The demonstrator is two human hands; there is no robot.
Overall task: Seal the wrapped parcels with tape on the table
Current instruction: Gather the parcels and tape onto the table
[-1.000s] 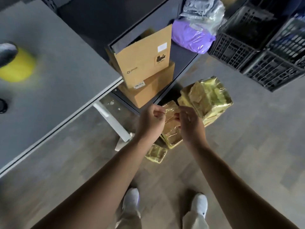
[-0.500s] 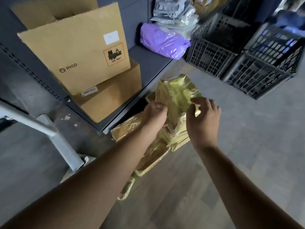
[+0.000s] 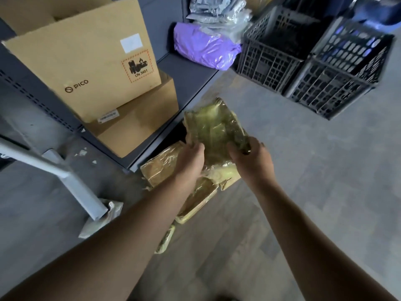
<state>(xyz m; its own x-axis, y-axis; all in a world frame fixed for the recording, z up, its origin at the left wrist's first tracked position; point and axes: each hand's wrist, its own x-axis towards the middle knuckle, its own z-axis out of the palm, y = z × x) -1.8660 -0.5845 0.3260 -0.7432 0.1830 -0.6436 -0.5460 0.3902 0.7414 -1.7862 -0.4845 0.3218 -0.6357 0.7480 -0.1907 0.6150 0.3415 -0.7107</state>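
Observation:
A large parcel wrapped in gold foil (image 3: pixel 213 129) is held over the floor, tilted up. My left hand (image 3: pixel 191 158) grips its near left edge and my right hand (image 3: pixel 249 157) grips its near right edge, fingers curled round the wrap. Under and beside it lie other gold-wrapped parcels: one (image 3: pixel 159 168) to the left by the shelf foot, a flatter one (image 3: pixel 199 199) below my left wrist, and a small one (image 3: pixel 166 238) nearer me. No tape is in view.
A low dark shelf (image 3: pixel 188 68) holds two cardboard boxes (image 3: pixel 86 61) and a purple bag (image 3: pixel 204 47). Two black plastic crates (image 3: pixel 303 61) stand on the floor at the right. A white table leg (image 3: pixel 71 181) slants down at the left.
The view has dropped from the table to the floor by the shelf. Both hands went from a small parcel to gripping the large gold parcel, now raised and tilted.

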